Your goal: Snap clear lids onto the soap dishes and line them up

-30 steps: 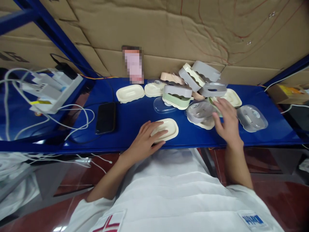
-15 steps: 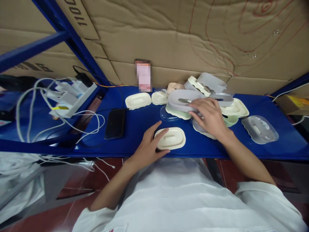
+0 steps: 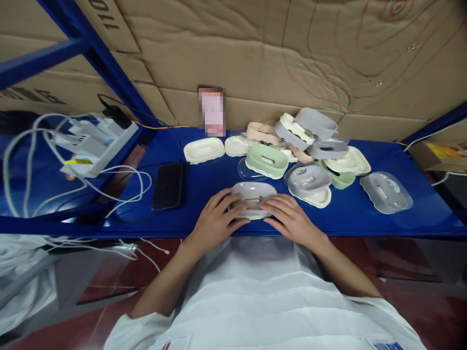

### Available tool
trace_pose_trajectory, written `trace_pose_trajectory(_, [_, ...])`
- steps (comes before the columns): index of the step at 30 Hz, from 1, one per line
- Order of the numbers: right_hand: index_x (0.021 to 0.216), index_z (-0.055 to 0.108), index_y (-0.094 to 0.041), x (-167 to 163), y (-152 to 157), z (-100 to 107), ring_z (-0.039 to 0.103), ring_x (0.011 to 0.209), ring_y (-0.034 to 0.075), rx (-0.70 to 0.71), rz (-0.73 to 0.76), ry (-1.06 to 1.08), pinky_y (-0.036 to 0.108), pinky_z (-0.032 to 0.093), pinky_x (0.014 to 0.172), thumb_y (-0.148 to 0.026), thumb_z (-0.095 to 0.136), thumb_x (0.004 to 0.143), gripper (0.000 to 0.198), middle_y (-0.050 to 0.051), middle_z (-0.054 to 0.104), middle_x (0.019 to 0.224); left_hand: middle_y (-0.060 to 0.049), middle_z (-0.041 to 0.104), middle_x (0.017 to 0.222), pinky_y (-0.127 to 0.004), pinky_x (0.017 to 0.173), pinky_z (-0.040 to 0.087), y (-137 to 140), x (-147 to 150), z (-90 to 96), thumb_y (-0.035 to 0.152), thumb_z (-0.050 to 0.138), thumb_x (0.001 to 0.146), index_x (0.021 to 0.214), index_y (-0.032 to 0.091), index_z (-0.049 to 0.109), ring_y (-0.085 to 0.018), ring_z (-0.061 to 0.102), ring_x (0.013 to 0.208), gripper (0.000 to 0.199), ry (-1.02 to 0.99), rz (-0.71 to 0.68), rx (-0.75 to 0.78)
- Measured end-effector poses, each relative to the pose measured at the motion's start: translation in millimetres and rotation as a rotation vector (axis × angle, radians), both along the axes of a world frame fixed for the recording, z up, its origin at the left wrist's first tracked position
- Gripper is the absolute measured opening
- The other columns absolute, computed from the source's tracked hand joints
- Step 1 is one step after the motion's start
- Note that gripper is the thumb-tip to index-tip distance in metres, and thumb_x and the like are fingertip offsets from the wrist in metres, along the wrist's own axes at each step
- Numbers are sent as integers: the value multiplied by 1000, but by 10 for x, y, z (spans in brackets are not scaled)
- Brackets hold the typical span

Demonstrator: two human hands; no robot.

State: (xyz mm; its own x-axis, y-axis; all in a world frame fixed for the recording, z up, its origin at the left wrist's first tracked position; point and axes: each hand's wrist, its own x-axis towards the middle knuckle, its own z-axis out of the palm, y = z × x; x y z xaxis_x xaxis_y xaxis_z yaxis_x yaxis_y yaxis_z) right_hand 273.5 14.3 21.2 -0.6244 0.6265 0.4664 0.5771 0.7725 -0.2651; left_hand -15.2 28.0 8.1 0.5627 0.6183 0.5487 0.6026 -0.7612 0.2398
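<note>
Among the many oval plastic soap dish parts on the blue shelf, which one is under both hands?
The grey oval plastic lid at the shelf's front edge. The left hand and right hand press on its two ends; every other piece lies untouched farther back.

The counter (image 3: 204, 194) is deep blue. The lid (image 3: 254, 193) under both hands is pale grey. Behind it lie a mint green dish (image 3: 267, 160), cream trays (image 3: 204, 149), a peach piece (image 3: 258, 131) and clear greyish covers (image 3: 386, 192). The phone (image 3: 168, 185) is black. The power strip (image 3: 95, 146) and cables (image 3: 124, 177) are white. The cardboard wall (image 3: 255, 58) is tan with red scribbled lines.
</note>
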Motion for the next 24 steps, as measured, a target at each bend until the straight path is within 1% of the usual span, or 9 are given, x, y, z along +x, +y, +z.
trace_pose_trajectory(4, [144, 67, -23, -17, -34, -8, 64, 139, 25, -14, 19, -31, 49, 50, 122, -20, 59, 109, 36, 9, 74, 140, -10, 76, 112, -45, 98, 61, 25, -3, -3, 39, 73, 102, 115, 20, 75, -28, 70, 115, 23, 51, -41, 32])
trace_pose_trajectory(7, [145, 67, -26, 107, -17, 57, 61, 144, 25, 28, 17, -48, 51, 46, 126, -23, 59, 109, 37, 8, 72, 146, -12, 73, 120, -46, 102, 60, 28, -3, 3, 38, 72, 103, 116, 21, 75, -29, 69, 121, 22, 44, -63, -9])
trace_pose_trajectory(9, [148, 65, -29, 260, 38, 131, 56, 150, 29, 97, -122, -54, 57, 40, 129, -28, 62, 108, 40, 9, 66, 154, -14, 67, 138, -50, 112, 56, 17, 1, 8, 38, 73, 103, 120, 22, 75, -32, 62, 136, 24, 26, -69, -64])
trace_pose_trajectory(11, [154, 61, -29, 417, 120, 191, 45, 158, 37, 155, -370, -78, 66, 34, 129, -39, 68, 105, 50, 12, 56, 164, -15, 55, 156, -54, 122, 50, -7, 16, 10, 37, 73, 102, 124, 23, 74, -35, 50, 152, 26, 2, -77, -135])
trace_pose_trajectory(13, [156, 59, -26, 534, 209, 206, 38, 160, 43, 145, -556, -119, 71, 36, 126, -49, 72, 101, 61, 16, 48, 170, -13, 46, 165, -54, 127, 46, -41, 45, 9, 35, 71, 103, 125, 24, 73, -35, 42, 159, 24, -22, -76, -209])
trace_pose_trajectory(15, [152, 63, -23, 594, 278, 184, 43, 158, 43, 110, -610, -121, 67, 45, 121, -52, 71, 101, 59, 17, 55, 164, -11, 44, 167, -52, 128, 46, -74, 79, 6, 34, 68, 106, 125, 25, 72, -33, 42, 159, 22, -42, -74, -264])
trace_pose_trajectory(17, [144, 68, -22, 614, 302, 163, 53, 152, 38, 114, -607, -45, 57, 53, 117, -49, 67, 104, 49, 15, 67, 151, -10, 43, 167, -50, 128, 47, -98, 105, 4, 33, 65, 107, 125, 26, 71, -31, 44, 158, 21, -56, -86, -293])
trace_pose_trajectory(21, [143, 66, -23, 574, 179, 229, 63, 142, 33, 283, -620, 141, 53, 53, 119, -47, 70, 103, 46, 14, 72, 142, -10, 42, 168, -51, 128, 47, -110, 108, 9, 33, 64, 108, 128, 26, 68, -31, 45, 158, 22, -63, -126, -324])
trace_pose_trajectory(24, [144, 65, -26, 384, -29, 288, 67, 134, 33, 376, -576, 145, 50, 53, 115, -45, 76, 99, 50, 13, 74, 135, -13, 40, 169, -52, 126, 49, -115, 102, 8, 37, 70, 104, 144, 28, 59, -32, 47, 156, 42, -82, -95, -351])
